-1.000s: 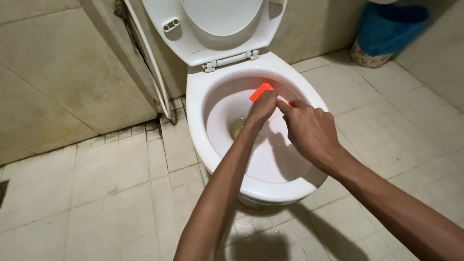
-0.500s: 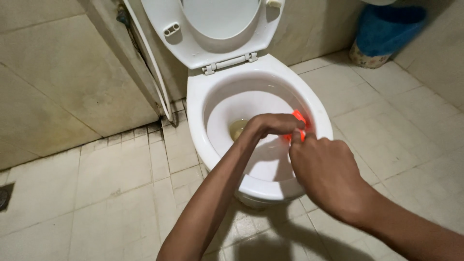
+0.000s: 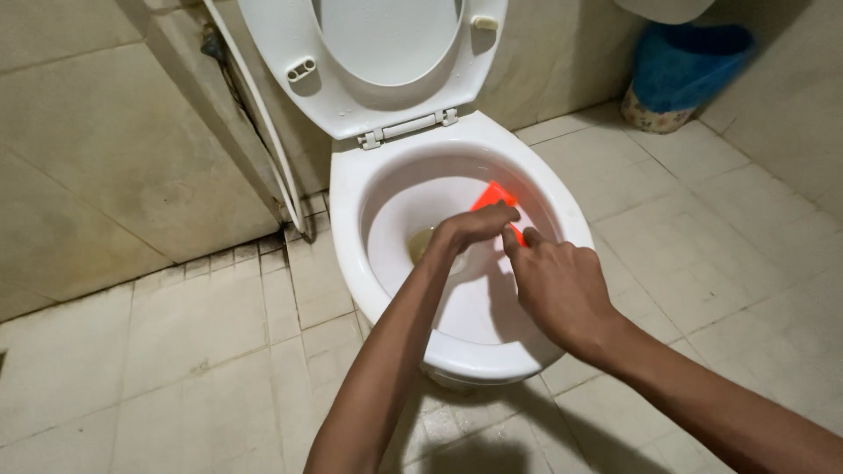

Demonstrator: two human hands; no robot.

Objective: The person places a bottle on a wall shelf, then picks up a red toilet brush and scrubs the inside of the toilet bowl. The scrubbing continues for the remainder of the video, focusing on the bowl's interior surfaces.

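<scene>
Gripping orange scrubber [image 3: 497,198] (both hands)

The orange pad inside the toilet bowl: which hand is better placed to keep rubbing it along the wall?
Probably the left hand: its fingers lie on the orange pad, inside the toilet bowl. The right hand only touches the pad's lower edge.

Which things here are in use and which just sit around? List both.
In use:
left hand and right hand, both on the orange pad
white toilet bowl, which the pad is pressed inside

Just about:
raised seat and lid
white hose by the wall
blue bin in the corner
</scene>
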